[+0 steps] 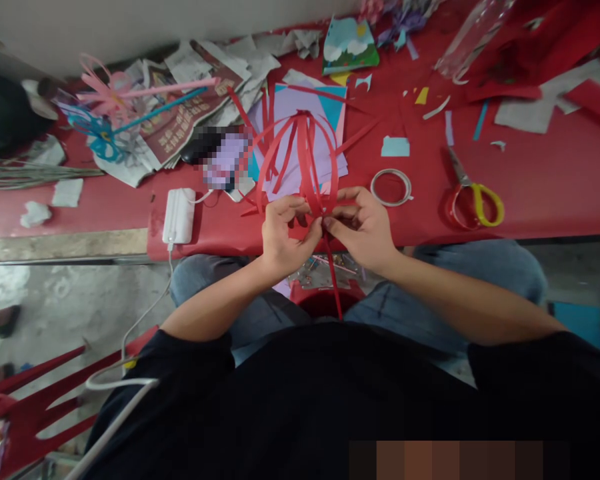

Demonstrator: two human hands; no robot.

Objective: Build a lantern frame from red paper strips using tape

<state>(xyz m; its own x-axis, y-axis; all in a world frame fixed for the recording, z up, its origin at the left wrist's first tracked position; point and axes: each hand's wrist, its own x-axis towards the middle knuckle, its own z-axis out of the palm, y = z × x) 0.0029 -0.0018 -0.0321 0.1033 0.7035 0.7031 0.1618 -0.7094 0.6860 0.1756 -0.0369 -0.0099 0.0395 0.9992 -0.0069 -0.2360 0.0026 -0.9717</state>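
Note:
Both hands meet at the near end of a red paper-strip lantern (305, 157), whose curved strips bow outward from a gathered far end. My left hand (287, 233) pinches the gathered strips from the left, thumb and fingers closed. From the right, my right hand (363, 230) pinches the same spot, its thumb almost touching the left thumb. A straight red strip (334, 277) hangs from the pinch toward my lap. The exact join between the fingertips is partly hidden. Beneath the lantern lie sheets of purple paper (285, 110) and blue paper.
Right of my hands lie a tape roll (391, 187) and yellow-handled scissors (480, 203). A white power bank (179, 215) with a cable sits left. Beyond are pink and blue paper crafts (105, 143), newspaper (185, 130) and scraps. A red bin (325, 300) stands between my knees.

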